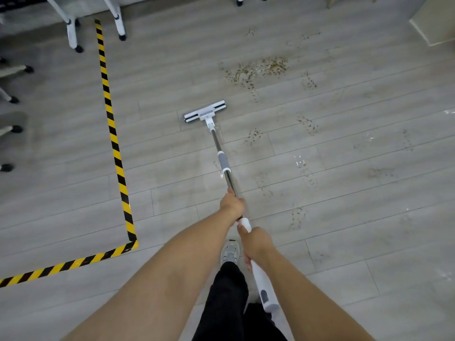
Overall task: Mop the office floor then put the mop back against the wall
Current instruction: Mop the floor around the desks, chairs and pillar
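Note:
A flat mop with a white head (pixel 205 111) rests on the grey plank floor (pixel 344 217) ahead of me, its steel pole (pixel 227 173) slanting back to my hands. My left hand (pixel 232 205) is closed around the metal pole further forward. My right hand (pixel 257 242) is closed around the white upper handle behind it. Beyond and right of the mop head lies a brown muddy patch (pixel 258 70), with dirty shoe prints (pixel 307 125) trailing down the floor on the right.
Yellow-and-black hazard tape (pixel 115 148) runs down the left and turns at a corner. White chair legs on castors (pixel 73 35) stand at the upper left. A pale box or cabinet corner (pixel 435 23) sits at the upper right. My shoe (pixel 230 252) is under the handle.

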A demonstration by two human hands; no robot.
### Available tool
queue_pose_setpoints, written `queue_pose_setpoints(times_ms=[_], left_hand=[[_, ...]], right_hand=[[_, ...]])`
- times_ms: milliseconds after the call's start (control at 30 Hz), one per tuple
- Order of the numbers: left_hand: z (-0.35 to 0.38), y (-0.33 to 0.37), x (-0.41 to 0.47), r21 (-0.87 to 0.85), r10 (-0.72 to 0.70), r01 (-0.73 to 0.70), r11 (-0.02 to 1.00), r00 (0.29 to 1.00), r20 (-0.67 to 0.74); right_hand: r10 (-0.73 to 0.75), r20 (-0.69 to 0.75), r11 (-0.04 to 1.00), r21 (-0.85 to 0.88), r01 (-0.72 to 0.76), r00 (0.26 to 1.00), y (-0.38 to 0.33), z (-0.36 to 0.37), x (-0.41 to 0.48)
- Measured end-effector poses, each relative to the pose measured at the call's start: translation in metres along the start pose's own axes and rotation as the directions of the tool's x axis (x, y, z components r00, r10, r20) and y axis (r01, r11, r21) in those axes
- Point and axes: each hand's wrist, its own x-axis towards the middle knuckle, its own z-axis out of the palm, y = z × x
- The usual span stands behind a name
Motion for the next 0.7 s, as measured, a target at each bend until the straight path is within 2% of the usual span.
queue_pose_setpoints(times_ms=[267, 400, 500, 700], left_hand=[[-0.088, 0.058, 0.086, -0.063, 0.02, -0.022, 0.998, 0.999, -0.039], [-0.117, 0.079, 0.118, -0.127, 0.01, -0.012, 0.992, 1.0, -0.018], [-0.118, 0.078, 0.121, -0.092, 0.008, -0.007, 0.996, 1.0, 0.01], [-0.084, 0.045, 0.099, -0.028, 0.024, -0.023, 0.999, 0.999, 0.024]], right_hand=[[-0.03, 0.01, 0.988, 0.152, 0.029, 0.999, -0.127, -0.004, 0.04], [-0.053, 0.008, 0.985, 0.164, 0.051, 0.999, -0.17, -0.008, 0.057], [-0.041, 0.005, 0.987, 0.157, 0.04, 0.999, -0.169, -0.006, 0.064], [-0.021, 0.007, 0.983, 0.184, 0.019, 1.0, -0.112, 0.011, 0.071]])
